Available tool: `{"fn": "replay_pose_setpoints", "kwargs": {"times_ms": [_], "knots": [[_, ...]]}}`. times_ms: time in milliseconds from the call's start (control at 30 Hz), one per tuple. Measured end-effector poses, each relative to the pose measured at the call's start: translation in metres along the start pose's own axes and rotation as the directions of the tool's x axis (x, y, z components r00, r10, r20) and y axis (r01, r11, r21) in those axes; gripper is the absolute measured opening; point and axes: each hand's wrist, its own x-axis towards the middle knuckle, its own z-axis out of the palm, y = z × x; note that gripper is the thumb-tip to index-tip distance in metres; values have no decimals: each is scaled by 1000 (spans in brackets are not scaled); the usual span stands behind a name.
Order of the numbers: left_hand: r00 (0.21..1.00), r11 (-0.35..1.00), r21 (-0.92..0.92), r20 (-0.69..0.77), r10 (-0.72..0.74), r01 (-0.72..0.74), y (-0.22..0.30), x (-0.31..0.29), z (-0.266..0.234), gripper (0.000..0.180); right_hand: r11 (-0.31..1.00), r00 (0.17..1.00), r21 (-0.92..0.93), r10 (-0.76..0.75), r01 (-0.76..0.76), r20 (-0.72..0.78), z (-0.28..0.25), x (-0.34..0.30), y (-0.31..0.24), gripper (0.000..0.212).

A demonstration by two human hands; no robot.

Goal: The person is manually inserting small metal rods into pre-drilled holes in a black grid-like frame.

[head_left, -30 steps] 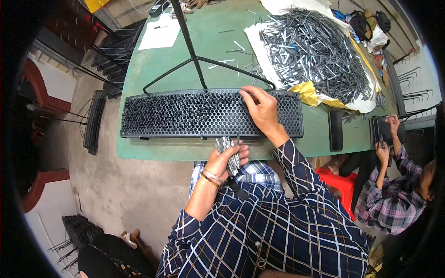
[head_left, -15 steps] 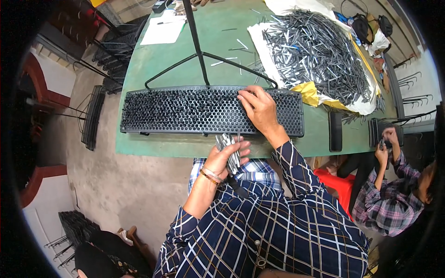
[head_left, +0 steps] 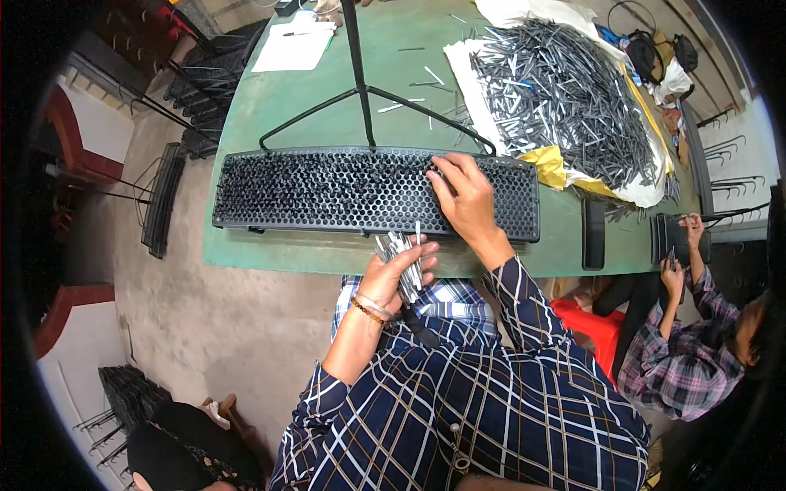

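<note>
A long black board (head_left: 327,217) full of round holes lies along the near edge of the green table. Dark pieces sit thickly in its left and middle holes; those at the right look bare. My right hand (head_left: 468,204) rests over the right part of the board, fingertips and thumb drawn together at a hole; whatever they pinch is too small to make out. Below the board's front edge, my left hand (head_left: 385,282) is closed around a bundle of thin grey and black strips (head_left: 399,260). One pale strip stands up above the rest, near the thumb.
A black rod frame (head_left: 365,98) rises behind the board. Strips are heaped on a white and yellow sheet (head_left: 547,161) at the back right. A narrow black block (head_left: 593,235) lies near the right edge, where another person (head_left: 688,352) handles a similar board. Paper (head_left: 293,51) lies back left.
The view has shifted slightly. One pale strip now sticks up higher out of the bundle in my left hand. My right hand stays over nearly the same part of the board.
</note>
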Motion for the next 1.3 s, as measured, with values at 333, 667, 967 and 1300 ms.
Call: {"fn": "replay_pose_setpoints", "kwargs": {"times_ms": [333, 667, 967, 1300], "knots": [[996, 997, -12, -28, 82, -82, 1, 0, -1, 24, 683, 784, 434, 350, -588, 512, -19, 1, -28, 12], [1000, 999, 52, -11, 9, -9, -1, 1, -1, 24, 948, 999, 315, 51, -54, 16, 29, 17, -8, 12], [999, 1000, 24, 37, 13, -13, 1, -1, -3, 20, 991, 999, 126, -45, 42, 18, 21, 13, -17, 16], [999, 999, 13, 31, 42, -42, 4, -1, 7, 21, 609, 609, 369, 244, -702, 755, -22, -11, -19, 21]]}}
